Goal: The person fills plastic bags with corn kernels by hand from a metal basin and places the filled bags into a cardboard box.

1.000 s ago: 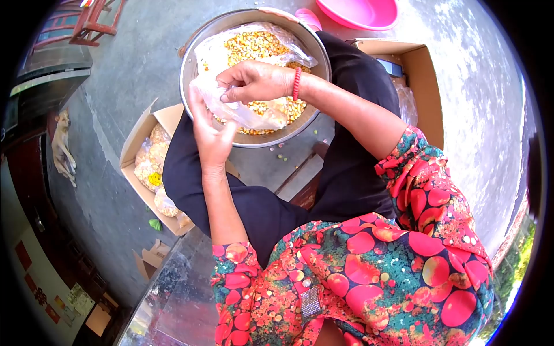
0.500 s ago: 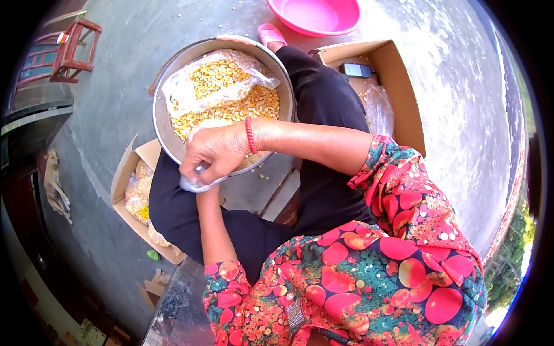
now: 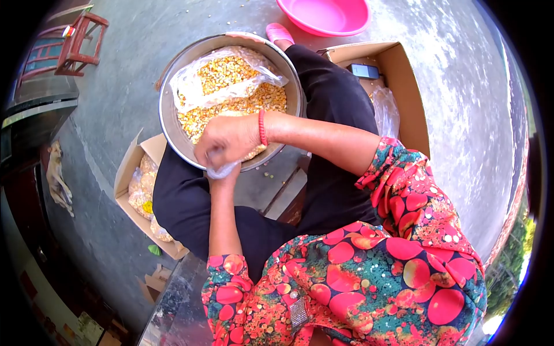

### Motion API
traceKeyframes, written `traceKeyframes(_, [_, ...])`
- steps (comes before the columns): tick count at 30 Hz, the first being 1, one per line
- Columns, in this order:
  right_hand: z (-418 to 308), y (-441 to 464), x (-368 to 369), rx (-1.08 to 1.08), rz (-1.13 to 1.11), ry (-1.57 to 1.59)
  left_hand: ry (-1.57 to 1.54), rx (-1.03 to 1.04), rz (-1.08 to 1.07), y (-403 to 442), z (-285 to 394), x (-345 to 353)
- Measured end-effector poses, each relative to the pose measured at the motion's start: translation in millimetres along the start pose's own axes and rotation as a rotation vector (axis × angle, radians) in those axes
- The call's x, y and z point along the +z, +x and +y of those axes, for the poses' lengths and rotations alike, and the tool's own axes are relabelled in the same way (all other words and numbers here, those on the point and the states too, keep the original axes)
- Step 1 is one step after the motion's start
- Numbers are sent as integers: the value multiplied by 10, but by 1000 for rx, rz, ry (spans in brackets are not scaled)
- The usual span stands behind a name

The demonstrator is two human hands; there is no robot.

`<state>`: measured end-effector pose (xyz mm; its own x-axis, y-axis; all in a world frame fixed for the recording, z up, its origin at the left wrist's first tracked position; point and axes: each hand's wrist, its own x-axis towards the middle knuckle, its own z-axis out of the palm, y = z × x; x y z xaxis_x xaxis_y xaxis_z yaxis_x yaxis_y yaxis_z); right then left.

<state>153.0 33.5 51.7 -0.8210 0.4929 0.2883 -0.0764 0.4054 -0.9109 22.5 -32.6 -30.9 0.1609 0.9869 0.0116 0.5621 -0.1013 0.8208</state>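
Over the near rim of a large metal basin [image 3: 168,124], my two hands meet at a clear plastic bag [image 3: 222,171]. My right hand [image 3: 234,137], with a red bracelet on the wrist, is closed on the bunched plastic, its fingers blurred. Underneath it is my left hand [image 3: 224,180]; its fingers are hidden by the right hand and the plastic. Pale kernels show below my right hand at the rim. Yellow corn kernels [image 3: 259,99] fill much of the basin, and another open plastic bag [image 3: 187,92] with corn lies on top of them.
To the left, a cardboard box [image 3: 128,167] holds filled bags. At right, another cardboard box [image 3: 412,106] contains a phone [image 3: 363,71] and a plastic bag [image 3: 385,109]. A pink basin [image 3: 326,17], a red wooden chair [image 3: 81,46] and a lying dog [image 3: 56,179] are farther off.
The whole view has shifted slightly. My right hand has turned a little at the bunched plastic and its fingers are now blurred. Both hands stay together at the basin's near rim.
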Motion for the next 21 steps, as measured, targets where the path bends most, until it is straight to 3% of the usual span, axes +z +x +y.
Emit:
traceKeyframes(1, [32, 10, -63, 63, 108, -151, 243, 48, -47, -17, -143, -5])
traceKeyframes(2, [81, 6, -145, 179, 226, -324, 732, 130, -157, -28, -285, -7])
traceKeyframes(3, [190, -11, -245, 253, 316, -385, 175, -103, 12, 151, 275, -78])
traceKeyframes(4, [318, -13, -364, 288, 418, -553, -112, -45, 58, 175, 225, -30])
traceKeyframes(6, [420, -71, -543, 342, 525, -614, -188, -206, -62, 218, 312, -189])
traceKeyframes(8, [520, -103, -608, 416, 445, -627, -263, -185, -25, 207, 172, -175])
traceKeyframes(9, [531, -112, -589, 410, 447, -625, -526, -227, 17, 209, 172, -181])
traceKeyframes(11, [563, -126, -529, 546, 287, -446, -980, -324, 93, 208, 166, -217])
traceKeyframes(12, [606, -138, -477, 543, 287, -444, -977, -324, 96, 212, 195, -273])
traceKeyframes(14, [687, -166, -374, 686, 304, -27, -1196, -372, 119, 225, 252, -405])
traceKeyframes(15, [637, -188, -319, 806, 303, 191, -1220, -345, 120, 227, 253, -440])
traceKeyframes(18, [635, -218, -87, 821, 444, 999, -1258, -302, 112, 256, 256, -483])
traceKeyframes(21, [650, -262, 30, 844, 401, 1169, -1239, -323, 166, 297, 177, -426])
